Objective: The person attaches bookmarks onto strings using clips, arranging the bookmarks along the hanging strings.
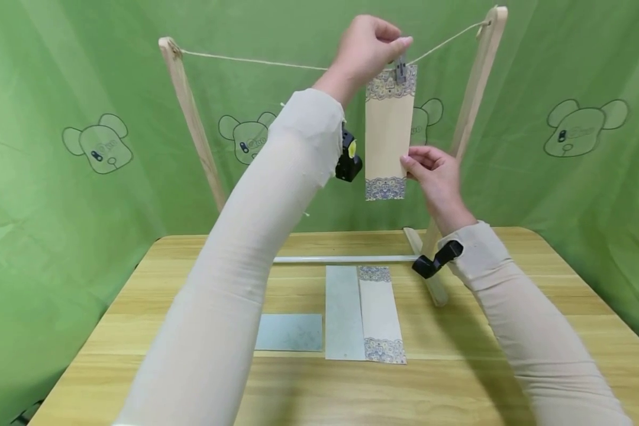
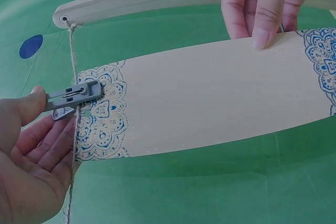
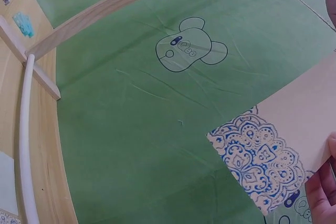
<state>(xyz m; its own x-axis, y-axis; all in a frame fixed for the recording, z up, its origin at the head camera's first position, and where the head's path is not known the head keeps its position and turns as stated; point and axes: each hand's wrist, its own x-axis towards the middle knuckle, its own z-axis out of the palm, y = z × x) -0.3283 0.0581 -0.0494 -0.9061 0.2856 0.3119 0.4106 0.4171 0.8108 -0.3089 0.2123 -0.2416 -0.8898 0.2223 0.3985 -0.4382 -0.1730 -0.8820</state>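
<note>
A cream card (image 1: 387, 136) with blue patterned bands at both ends hangs upright at the string (image 1: 255, 60). A grey clothespin (image 2: 79, 95) sits over the string and the card's top band. My left hand (image 1: 367, 50) pinches the clothespin's handle end between thumb and fingers. Lower down, my right hand (image 1: 439, 177) pinches the card's right edge, thumb on the front face and fingers behind. In the right wrist view the patterned lower end of the card (image 3: 262, 156) shows, with only part of that hand at the frame's edge.
Wooden posts (image 1: 191, 124) hold the string on both sides, and a white rod (image 1: 346, 259) runs low between them. On the table (image 1: 458, 378) lie a second patterned card (image 1: 380, 310) and pale blue cards (image 1: 344, 313). A teal clothespin (image 3: 23, 23) lies beyond the frame's foot.
</note>
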